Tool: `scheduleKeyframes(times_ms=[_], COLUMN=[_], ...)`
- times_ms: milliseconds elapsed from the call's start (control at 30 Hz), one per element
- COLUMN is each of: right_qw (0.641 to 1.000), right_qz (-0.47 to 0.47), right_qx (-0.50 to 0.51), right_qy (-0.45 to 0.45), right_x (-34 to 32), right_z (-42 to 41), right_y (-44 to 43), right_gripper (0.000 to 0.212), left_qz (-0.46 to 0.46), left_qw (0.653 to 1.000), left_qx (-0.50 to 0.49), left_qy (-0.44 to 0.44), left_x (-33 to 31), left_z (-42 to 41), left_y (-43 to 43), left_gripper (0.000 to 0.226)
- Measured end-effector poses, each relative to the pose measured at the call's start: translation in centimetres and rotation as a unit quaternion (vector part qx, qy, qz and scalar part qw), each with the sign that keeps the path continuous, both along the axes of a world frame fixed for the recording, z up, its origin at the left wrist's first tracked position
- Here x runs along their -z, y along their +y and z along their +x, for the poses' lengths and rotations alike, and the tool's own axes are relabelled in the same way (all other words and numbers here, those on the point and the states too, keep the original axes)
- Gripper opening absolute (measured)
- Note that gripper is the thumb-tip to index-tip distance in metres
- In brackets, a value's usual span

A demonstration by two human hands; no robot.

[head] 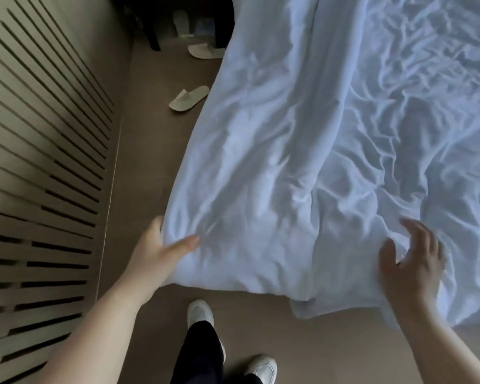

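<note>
Item in hand: white duvet [302, 148], creased, spread over the bed, with the bed itself hidden beneath. Long axis running straight away from the person, from near edge to far end of frame. One raised fold following that axis down the middle. Left side draped over the bed's left edge toward the floor [150, 162]. Near edge hanging over the foot end, sagging lowest just right of the middle.

Left hand [155, 253]: closed on the duvet's near left corner, thumb laid on top, fingers tucked under the cloth and out of sight. Firm pinch, judging by the creases fanning from it.

Right hand [413, 259]: spread wide, fingers apart, holding nothing, poised at the near edge right of the fold. Blurred; contact with the cloth not determinable.

Governing relation: both hands at the same near edge, well apart, one on either side of the fold, cloth lying ahead. Left hand the one engaged; right hand yet to take hold. Judged requirement for the next move: a matching grip at the right before any pull or lift along the long axis, otherwise skewing is likely.

Surroundings: slatted panel [39, 162] along the left. Slipper [189, 97] on the floor beside the bed's left edge, far slipper [205, 50] beyond it. White shoes [200, 311] on the person's feet at the foot end.

Markings: no brand, label or writing legible anywhere.
</note>
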State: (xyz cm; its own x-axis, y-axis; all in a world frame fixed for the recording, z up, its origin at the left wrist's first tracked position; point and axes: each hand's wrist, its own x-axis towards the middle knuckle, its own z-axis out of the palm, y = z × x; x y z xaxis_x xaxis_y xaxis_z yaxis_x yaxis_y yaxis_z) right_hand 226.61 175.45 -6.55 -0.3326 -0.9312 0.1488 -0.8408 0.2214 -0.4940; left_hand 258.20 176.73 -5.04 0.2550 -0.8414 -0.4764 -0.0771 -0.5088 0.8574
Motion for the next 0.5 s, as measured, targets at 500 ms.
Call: scheduleKeyframes(times_ms=[500], right_qw=[0.985], right_qz=[0.017], right_qx=[0.145], right_qy=[-0.092], right_x=[1.9], right_z=[1.4], right_y=[10.9], right_gripper=[0.064], left_qz=[-0.003], left_qw=[0.996], left_qx=[0.084], left_qy=[0.029], left_x=[-2.0], left_z=[-4.6], left_y=[8.1], left_gripper=[0.025])
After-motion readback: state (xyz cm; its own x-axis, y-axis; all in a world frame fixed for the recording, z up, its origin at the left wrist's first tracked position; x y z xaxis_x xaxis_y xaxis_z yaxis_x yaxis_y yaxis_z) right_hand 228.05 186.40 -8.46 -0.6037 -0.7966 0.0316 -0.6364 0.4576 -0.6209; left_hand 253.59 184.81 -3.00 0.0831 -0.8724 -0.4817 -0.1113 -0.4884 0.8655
